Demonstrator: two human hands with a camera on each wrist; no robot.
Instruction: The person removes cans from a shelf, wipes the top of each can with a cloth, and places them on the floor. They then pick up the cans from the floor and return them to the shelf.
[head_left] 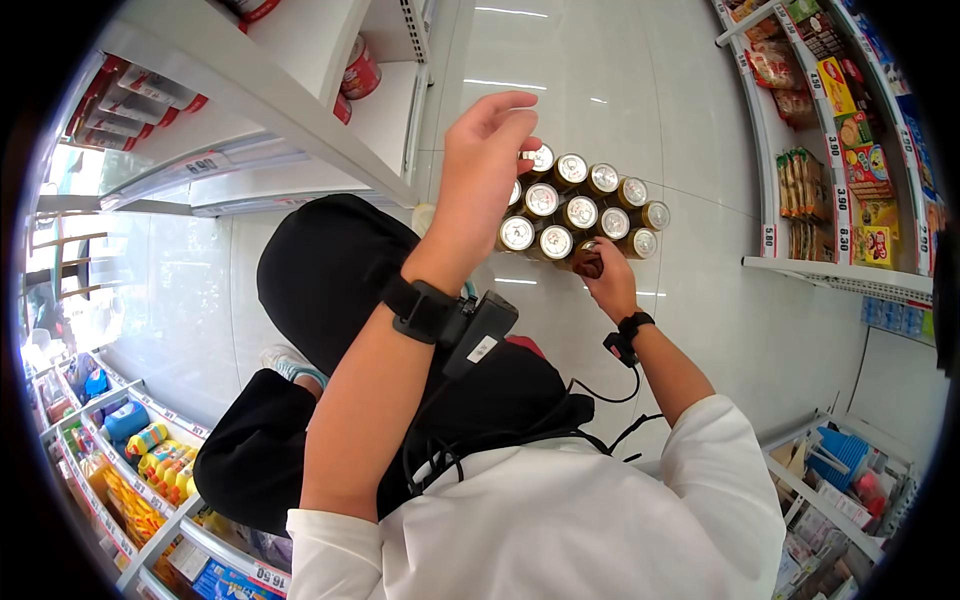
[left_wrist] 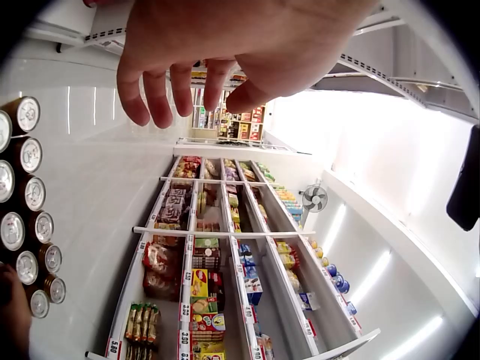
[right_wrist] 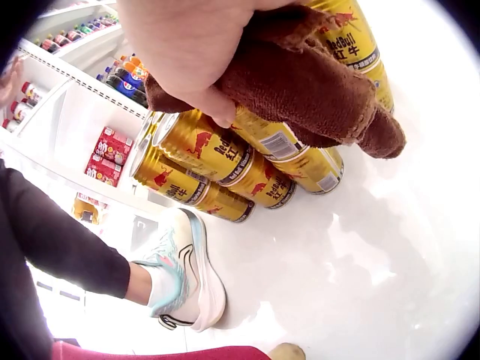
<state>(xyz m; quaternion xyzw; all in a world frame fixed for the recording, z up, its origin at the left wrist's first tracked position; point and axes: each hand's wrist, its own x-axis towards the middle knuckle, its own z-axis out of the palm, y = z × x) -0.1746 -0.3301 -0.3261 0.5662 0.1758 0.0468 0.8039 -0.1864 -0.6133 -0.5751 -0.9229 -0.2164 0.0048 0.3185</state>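
Gold cans [head_left: 540,200] stand close together on the floor, stacked two high in the right wrist view, where their Red Bull labels [right_wrist: 202,146] show. The right hand [head_left: 612,284] grips a brown cloth [right_wrist: 300,82] at the near right side of the cans, the cloth lying against them. The left hand [head_left: 480,170] is raised over the left edge of the group, its fingers loosely bent and holding nothing; in the left wrist view that hand [left_wrist: 232,52] hangs with fingers spread, away from the cans [left_wrist: 28,191].
Shelves with snack packets [head_left: 800,190] stand at the right, and a white shelf [head_left: 385,110] with red tins [head_left: 360,75] is at the upper left. Goods fill bins at the lower left and lower right. A shoe [right_wrist: 187,270] rests on the floor beside the cans.
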